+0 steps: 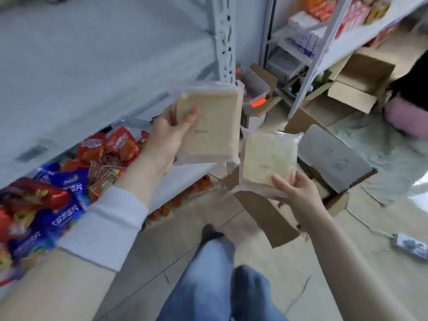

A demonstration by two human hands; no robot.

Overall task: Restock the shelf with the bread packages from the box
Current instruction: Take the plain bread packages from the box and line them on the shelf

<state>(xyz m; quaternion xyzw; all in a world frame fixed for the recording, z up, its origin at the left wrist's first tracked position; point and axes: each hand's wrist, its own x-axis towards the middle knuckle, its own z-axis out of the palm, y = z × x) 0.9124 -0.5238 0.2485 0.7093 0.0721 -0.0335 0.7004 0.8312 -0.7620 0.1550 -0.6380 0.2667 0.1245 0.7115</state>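
Note:
My left hand (170,135) grips a clear-wrapped bread package (212,126) by its left edge, thumb on its face, and holds it up in front of the white shelf (183,179). My right hand (298,193) holds a second, smaller-looking bread package (264,158) from below, over the open cardboard box (273,216) on the floor. The two packages sit side by side, nearly touching. The box's inside is mostly hidden behind the bread and my hand.
Red and blue snack bags (69,177) crowd the shelf at left. A metal upright (223,38) rises behind the bread. More open boxes (354,89) and a second rack (324,42) stand at right. A person (407,107) crouches far right. A power strip (410,247) lies on the floor.

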